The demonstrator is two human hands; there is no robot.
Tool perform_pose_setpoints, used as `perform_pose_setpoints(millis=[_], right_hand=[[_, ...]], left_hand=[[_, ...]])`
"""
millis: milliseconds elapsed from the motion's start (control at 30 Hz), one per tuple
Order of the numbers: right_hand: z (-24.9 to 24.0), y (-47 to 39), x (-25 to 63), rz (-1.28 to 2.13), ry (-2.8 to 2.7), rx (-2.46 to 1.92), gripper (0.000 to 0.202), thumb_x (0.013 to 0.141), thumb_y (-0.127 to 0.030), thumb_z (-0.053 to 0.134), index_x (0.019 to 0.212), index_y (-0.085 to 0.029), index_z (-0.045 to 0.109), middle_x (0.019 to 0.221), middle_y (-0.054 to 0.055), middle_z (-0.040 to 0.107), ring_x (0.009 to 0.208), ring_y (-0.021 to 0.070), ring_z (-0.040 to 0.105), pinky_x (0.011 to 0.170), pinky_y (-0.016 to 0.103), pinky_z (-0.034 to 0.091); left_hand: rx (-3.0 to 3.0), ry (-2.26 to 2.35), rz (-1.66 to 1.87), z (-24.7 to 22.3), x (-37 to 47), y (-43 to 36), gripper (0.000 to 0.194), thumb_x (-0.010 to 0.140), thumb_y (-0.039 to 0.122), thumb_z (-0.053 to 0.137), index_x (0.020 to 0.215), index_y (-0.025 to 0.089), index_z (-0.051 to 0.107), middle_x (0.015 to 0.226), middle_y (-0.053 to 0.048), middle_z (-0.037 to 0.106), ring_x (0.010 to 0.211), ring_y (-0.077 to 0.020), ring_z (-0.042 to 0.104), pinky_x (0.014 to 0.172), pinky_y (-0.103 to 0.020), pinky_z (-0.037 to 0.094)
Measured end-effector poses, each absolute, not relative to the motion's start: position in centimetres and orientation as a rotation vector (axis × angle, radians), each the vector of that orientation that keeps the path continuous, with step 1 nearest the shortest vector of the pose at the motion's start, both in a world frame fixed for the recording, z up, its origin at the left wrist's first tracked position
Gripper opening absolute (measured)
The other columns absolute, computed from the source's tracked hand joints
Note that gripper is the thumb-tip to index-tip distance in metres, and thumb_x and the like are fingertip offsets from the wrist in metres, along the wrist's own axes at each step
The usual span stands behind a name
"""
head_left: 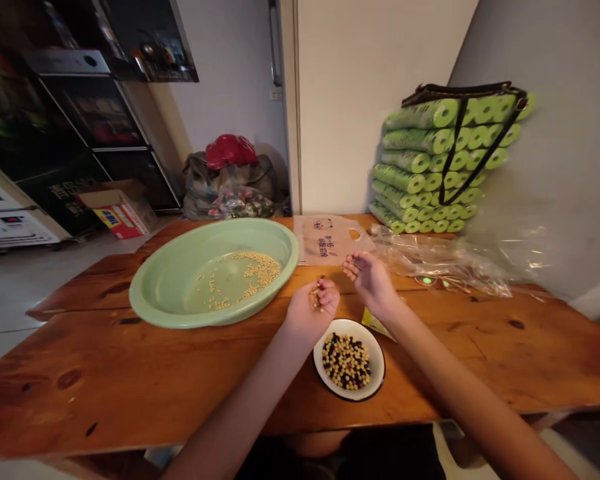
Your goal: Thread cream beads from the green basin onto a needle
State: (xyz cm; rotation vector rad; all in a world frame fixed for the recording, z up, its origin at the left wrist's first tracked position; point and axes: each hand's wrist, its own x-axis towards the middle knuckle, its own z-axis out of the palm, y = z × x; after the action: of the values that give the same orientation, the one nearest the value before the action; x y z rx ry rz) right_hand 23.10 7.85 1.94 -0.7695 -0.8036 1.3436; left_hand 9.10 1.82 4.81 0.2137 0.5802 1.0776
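Note:
Cupped palm up, my left hand [314,308] holds a small heap of mixed beans, just behind the white bowl. My right hand [370,280] is raised to the right of it, fingers curled toward the thumb; whatever may be between the fingertips is too small to make out. The white bowl [379,357] with a dark rim contains yellow and dark beans [347,361]. To the left stands a large green basin [165,313], with yellow beans [263,270] scattered over its right side and bottom.
A pink plastic bag [325,240] lies at the wooden table's [180,387] back edge. Clear plastic wrapping [455,260] spreads to its right, before stacked green rolls [420,160] with a black strap. A yellow packet [377,325] lies beneath my right forearm.

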Motion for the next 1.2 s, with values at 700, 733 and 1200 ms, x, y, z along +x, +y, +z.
perform_pose_setpoints(millis=[700, 733, 1200], right_hand=[[-1.3, 7.4, 20.9, 1.514, -0.523, -0.627, 0.020, 0.092, -0.032, 0.056, 0.093, -0.012, 0.060, 0.085, 0.001, 0.061, 0.070, 0.0106, 0.059, 0.063, 0.026, 0.052], [-1.2, 7.3, 20.9, 1.516, -0.532, -0.621, 0.020, 0.092, -0.032, 0.056, 0.089, -0.012, 0.060, 0.083, 0.001, 0.061, 0.069, 0.0103, 0.059, 0.063, 0.026, 0.052], [1.9, 5.7, 21.3, 1.313, -0.695, -0.614, 0.009, 0.069, -0.024, 0.065, 0.064, -0.019, 0.060, 0.069, -0.002, 0.059, 0.068, 0.0083, 0.058, 0.065, 0.017, 0.049]], left_hand=[[-0.262, 0.391, 1.177, 3.7, 10.1, 4.4, 0.020, 0.091, 0.008, 0.035, 0.080, 0.010, 0.052, 0.100, -0.017, 0.066, 0.100, -0.0232, 0.068, 0.076, -0.031, 0.062], [-0.269, 0.388, 1.180, 3.8, 10.1, 4.3, 0.019, 0.092, 0.008, 0.036, 0.081, 0.010, 0.052, 0.101, -0.017, 0.066, 0.101, -0.0234, 0.068, 0.075, -0.030, 0.062], [-0.200, 0.313, 1.140, 3.9, 9.9, 4.0, 0.031, 0.092, 0.010, 0.034, 0.118, 0.007, 0.051, 0.099, -0.017, 0.070, 0.095, -0.0237, 0.070, 0.077, -0.032, 0.061]])
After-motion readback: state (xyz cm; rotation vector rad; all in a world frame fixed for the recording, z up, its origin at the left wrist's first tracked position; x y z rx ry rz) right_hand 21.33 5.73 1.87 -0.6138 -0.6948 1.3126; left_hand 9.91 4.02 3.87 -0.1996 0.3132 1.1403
